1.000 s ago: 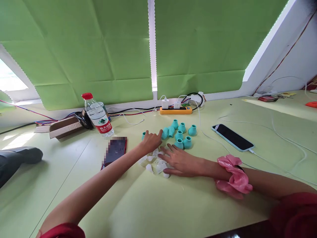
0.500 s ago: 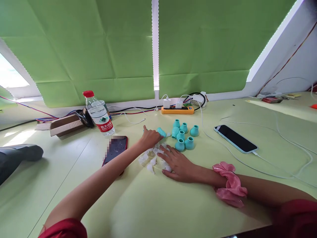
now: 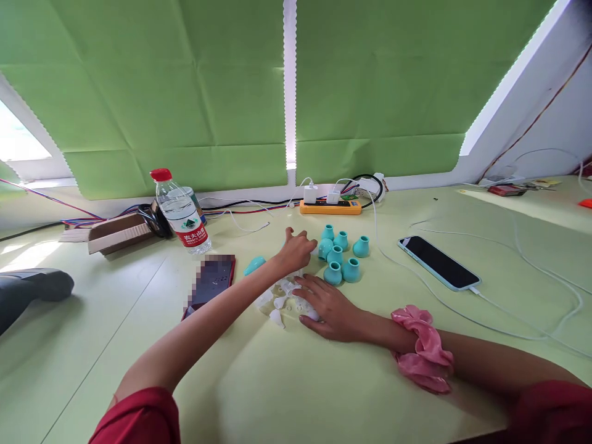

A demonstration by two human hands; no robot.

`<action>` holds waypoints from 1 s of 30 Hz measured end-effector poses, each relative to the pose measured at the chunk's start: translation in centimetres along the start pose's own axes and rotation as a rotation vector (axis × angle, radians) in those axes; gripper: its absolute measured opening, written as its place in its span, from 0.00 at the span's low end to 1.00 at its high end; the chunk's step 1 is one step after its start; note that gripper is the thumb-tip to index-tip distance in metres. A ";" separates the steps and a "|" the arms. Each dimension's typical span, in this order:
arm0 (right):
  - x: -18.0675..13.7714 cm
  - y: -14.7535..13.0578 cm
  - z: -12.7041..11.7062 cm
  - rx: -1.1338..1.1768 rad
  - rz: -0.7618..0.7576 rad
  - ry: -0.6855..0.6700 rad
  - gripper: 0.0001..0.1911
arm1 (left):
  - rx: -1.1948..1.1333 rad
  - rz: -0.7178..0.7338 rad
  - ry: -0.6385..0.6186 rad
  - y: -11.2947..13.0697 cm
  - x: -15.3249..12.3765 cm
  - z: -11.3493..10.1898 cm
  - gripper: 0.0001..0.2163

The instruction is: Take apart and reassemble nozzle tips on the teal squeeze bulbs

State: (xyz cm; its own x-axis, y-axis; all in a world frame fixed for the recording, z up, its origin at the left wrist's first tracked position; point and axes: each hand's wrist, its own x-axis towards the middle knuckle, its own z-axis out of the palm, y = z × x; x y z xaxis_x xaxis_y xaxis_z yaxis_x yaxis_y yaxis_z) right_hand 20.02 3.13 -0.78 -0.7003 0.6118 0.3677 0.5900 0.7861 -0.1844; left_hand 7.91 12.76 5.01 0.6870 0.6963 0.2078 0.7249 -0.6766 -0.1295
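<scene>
My left hand (image 3: 296, 251) reaches over the heap of small translucent white plastic pieces (image 3: 280, 302), its fingers bent down in a pinch and the little finger raised. What sits in the pinch is hidden; a pale bit shows beside the fingertips. My right hand (image 3: 330, 308) lies palm down with fingers spread, partly covering the white pieces. Just right of my left hand stand several turquoise bulb-shaped plastic pieces (image 3: 351, 270) with round open necks. Another turquoise piece (image 3: 254, 265) lies on its side, left of my left wrist.
A dark phone (image 3: 213, 280) lies left of my left forearm, near a red-capped water bottle (image 3: 187, 219) and a cardboard box (image 3: 120, 234). An orange power strip (image 3: 330, 208) with chargers is at the back. Rightward, a charging phone (image 3: 439, 262) trails a white cable.
My left hand has shifted right, uncovering a turquoise piece on its left. The turquoise piece seen beside its fingers is now out of sight. My right hand stays nearly in place.
</scene>
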 end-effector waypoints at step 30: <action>-0.5 1.0 0.3 -0.133 -0.107 0.058 0.19 | -0.476 -0.148 0.062 2.7 -11.5 1.9 0.25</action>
State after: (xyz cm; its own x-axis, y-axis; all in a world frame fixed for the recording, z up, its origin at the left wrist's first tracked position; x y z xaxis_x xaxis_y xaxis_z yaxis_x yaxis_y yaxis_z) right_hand 20.85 3.65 -1.44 -0.7396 0.5165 0.4315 0.5642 0.8253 -0.0207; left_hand 2.05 3.33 0.40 0.5636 0.7875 0.2495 0.7012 -0.6157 0.3594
